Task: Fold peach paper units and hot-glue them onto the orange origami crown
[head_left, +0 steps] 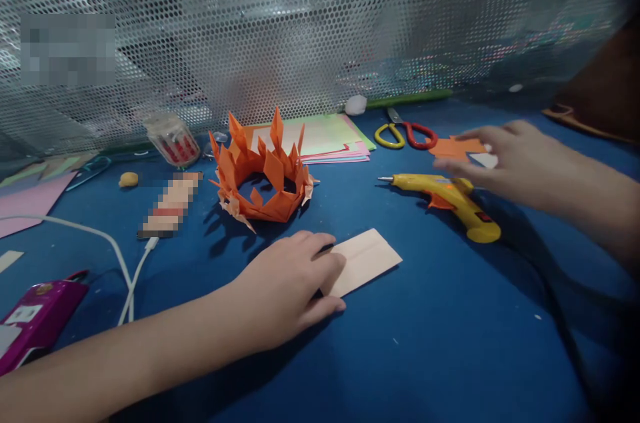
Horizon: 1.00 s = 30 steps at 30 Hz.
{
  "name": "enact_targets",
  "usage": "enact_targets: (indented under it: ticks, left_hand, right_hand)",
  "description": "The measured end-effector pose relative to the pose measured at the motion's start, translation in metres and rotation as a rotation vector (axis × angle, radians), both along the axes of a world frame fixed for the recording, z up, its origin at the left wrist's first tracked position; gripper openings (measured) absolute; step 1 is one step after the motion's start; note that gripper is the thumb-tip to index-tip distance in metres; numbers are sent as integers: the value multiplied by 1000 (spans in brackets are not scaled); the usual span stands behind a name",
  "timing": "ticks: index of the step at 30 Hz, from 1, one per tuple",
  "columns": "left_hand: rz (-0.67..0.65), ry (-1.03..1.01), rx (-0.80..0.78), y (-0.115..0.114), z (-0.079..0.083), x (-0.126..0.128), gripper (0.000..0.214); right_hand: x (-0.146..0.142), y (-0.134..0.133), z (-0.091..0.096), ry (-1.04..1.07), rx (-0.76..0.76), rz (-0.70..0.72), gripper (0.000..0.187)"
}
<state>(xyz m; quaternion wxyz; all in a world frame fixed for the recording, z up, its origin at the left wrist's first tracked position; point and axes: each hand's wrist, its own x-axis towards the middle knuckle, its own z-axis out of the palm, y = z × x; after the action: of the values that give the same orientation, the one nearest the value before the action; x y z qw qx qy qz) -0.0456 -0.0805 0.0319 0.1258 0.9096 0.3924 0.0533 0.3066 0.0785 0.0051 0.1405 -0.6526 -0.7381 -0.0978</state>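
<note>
My left hand [290, 286] rests on the table, its thumb and bent fingers holding the near left end of a pale peach paper strip [369, 260]. A crease runs along the strip. My right hand [510, 160] hovers at the right, slightly blurred, with fingers stretched apart and no object seen in it. Beneath it lie orange paper pieces [453, 146] and a small white piece [485, 159]. Just left of that hand, a yellow glue gun [445, 193] lies on its side, nozzle pointing left. An orange folded-paper crown [270, 206] stands behind my left hand.
Red-and-yellow scissors [407, 130] and stacked coloured paper [320, 133] lie at the back by a perforated metal screen [300, 30]. Leftward are a jar [173, 140], a phone [170, 206] with a white cable [125, 270], and a purple box [43, 316]. The glue gun's black cord [550, 303] trails right.
</note>
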Motion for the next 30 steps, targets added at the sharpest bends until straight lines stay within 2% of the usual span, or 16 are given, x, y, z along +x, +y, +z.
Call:
enact_targets:
  ticks: [3,5,8,12,14,17,20,23,26,28,30]
  left_hand:
    - [42,-23,-12,-1,-3,-1,25]
    - [84,-34,8,-2,-3,0,23]
    - [121,50,7,-6,1,2,24]
    - [93,267,-4,-14,8,7,36]
    - [39,331,43,-15,9,8,43]
    - [-28,369,114,-12,10,7,34]
    - [-37,302,151,-3,8,2,32]
    - [-28,168,129,5,4,-4,32]
    - [-45,142,85,5,4,-7,29]
    - [-56,163,56,-1,5,-7,27]
    - [-68,199,53,-9,5,-7,27]
  right_hand:
    - [-8,-9,3,42,-234,24,83]
    - [-12,-13,3,75,-314,48,76]
    - [-21,-14,0,118,-294,57,65]
    - [-42,-16,-11,171,-108,159,60]
    - [-54,-21,-13,196,21,278,62]
    - [-70,-36,-8,220,129,563,55]
    - [-85,-60,0,201,88,982,42]
    - [-98,-85,5,149,1,1283,51]
    - [-110,-101,2,123,-85,1401,65]
    - [-116,-107,-3,132,-86,1403,63]
    - [-121,-110,-9,115,-24,1392,53]
